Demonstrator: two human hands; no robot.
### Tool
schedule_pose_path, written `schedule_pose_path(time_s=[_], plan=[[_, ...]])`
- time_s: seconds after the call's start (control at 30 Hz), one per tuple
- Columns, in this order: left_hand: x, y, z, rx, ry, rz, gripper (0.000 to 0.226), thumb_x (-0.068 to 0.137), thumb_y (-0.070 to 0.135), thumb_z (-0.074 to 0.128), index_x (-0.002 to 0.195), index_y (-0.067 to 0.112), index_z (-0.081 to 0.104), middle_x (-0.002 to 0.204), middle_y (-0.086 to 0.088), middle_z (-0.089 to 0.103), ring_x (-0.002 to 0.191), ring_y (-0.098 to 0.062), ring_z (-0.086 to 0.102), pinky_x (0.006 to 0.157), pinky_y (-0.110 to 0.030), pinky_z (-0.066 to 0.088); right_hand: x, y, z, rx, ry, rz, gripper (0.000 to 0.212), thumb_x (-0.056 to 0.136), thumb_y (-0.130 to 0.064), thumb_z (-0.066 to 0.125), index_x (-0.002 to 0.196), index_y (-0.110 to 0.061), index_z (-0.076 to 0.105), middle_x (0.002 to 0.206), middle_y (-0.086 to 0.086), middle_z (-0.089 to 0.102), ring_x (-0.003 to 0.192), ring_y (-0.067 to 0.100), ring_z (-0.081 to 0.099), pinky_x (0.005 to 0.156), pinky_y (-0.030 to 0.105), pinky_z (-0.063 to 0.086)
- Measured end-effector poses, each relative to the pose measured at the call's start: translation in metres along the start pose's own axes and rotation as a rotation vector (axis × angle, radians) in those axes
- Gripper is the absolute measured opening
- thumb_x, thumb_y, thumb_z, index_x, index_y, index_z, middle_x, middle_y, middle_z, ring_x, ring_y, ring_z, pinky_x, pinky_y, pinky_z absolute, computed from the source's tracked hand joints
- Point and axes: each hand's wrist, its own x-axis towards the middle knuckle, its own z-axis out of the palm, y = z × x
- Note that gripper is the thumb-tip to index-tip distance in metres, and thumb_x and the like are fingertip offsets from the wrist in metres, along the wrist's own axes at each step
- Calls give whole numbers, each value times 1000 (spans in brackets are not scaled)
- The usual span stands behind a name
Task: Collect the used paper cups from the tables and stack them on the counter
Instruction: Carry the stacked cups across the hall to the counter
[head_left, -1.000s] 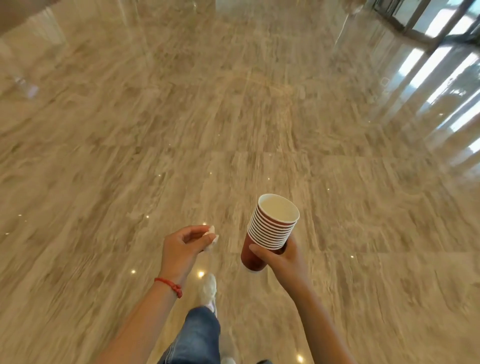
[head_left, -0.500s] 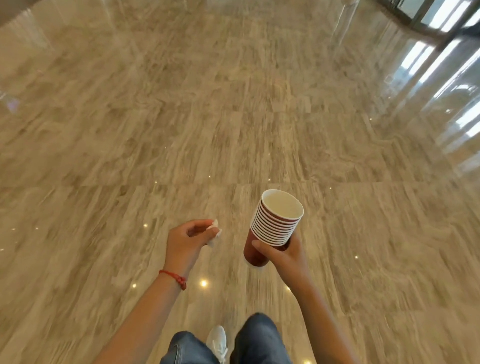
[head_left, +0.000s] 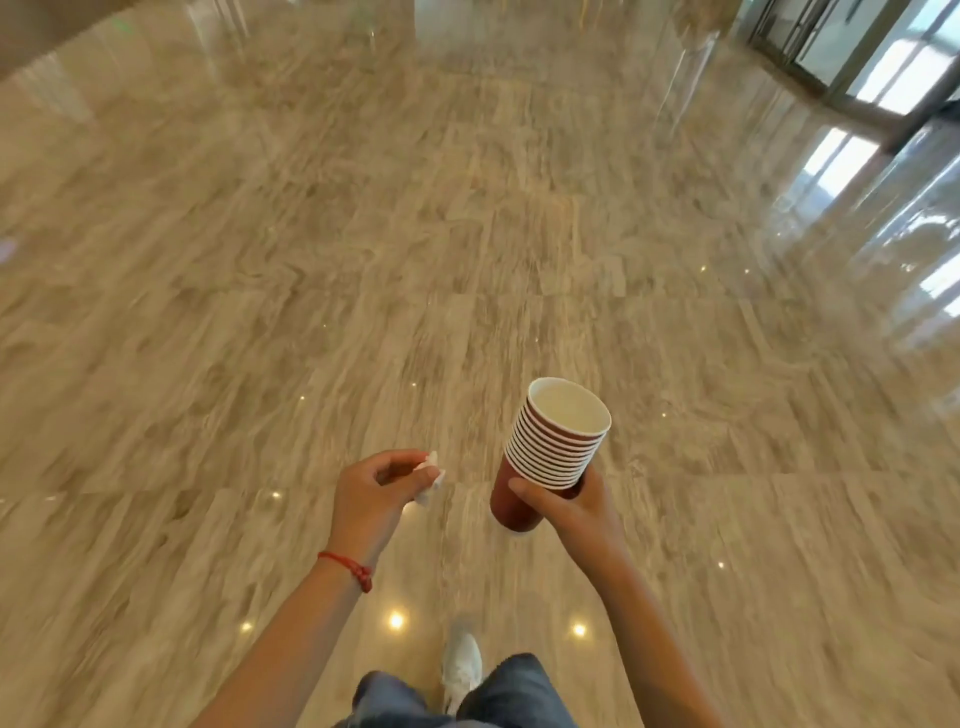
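So your right hand (head_left: 574, 506) is wrapped around the bottom of a stack of red paper cups (head_left: 550, 452), thumb across the front and fingers curled behind, and the stack tilts a bit up and to the right with the white inside of the top cup showing. It's held out in the air over the polished marble floor (head_left: 260, 312). Your left hand (head_left: 371, 493), just beside the stack but not touching it, pinches a small crumpled white tissue (head_left: 428, 478) between thumb and fingertips. There's a red string bracelet (head_left: 349, 567) on that wrist. Down below you've got blue jeans (head_left: 514, 691) and a white sneaker (head_left: 460, 667).
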Motion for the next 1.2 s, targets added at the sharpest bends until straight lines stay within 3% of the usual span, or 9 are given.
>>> schedule_pose_path(time_s=[0.1, 0.27, 0.4, 0.57, 0.87, 1.2], plan=[[62, 25, 23, 4, 4, 17, 17, 70, 4, 76, 75, 20, 73, 63, 7, 72, 59, -2, 65, 57, -14, 52, 72, -21, -7, 22, -12, -11, 54, 67, -22, 84, 114, -21, 59, 101, -7, 71, 95, 5, 67, 71, 16, 53], [168, 46, 56, 2, 9, 3, 20, 70, 4, 77, 73, 23, 73, 62, 5, 72, 60, -4, 66, 58, -13, 52, 182, -32, -1, -7, 1, 24, 64, 54, -46, 81, 112, -27, 60, 99, -12, 71, 93, 3, 66, 75, 24, 55], [269, 72, 86, 12, -6, -3, 20, 69, 2, 77, 75, 21, 72, 60, 7, 71, 57, -1, 64, 56, -13, 52, 281, -45, 5, -8, 6, 19, 53, 65, -27, 84, 111, -28, 58, 98, -20, 69, 91, -3, 65, 66, 10, 50], [402, 116, 123, -2, -7, -7, 17, 69, 1, 77, 78, 15, 73, 63, 6, 71, 57, -1, 64, 55, -12, 51, 419, -76, 12, 4, 35, 30, 51, 65, -19, 85, 110, -22, 60, 94, -10, 72, 90, 3, 67, 67, 15, 52], [595, 185, 194, 1, -52, -8, 15, 71, 4, 76, 75, 18, 72, 62, 8, 72, 59, -1, 66, 55, -11, 51, 618, -112, 2, 36, 62, 40, 47, 67, -17, 83, 103, -33, 58, 94, -21, 70, 89, -2, 66, 65, 10, 50], [811, 228, 308, 28, -39, -19, 13, 72, 3, 76, 80, 13, 72, 61, 7, 71, 60, -1, 65, 58, -13, 53, 879, -139, -46, 76, 76, 28, 45, 66, -13, 83, 100, -30, 59, 89, -17, 71, 84, -3, 66, 62, 9, 50]])
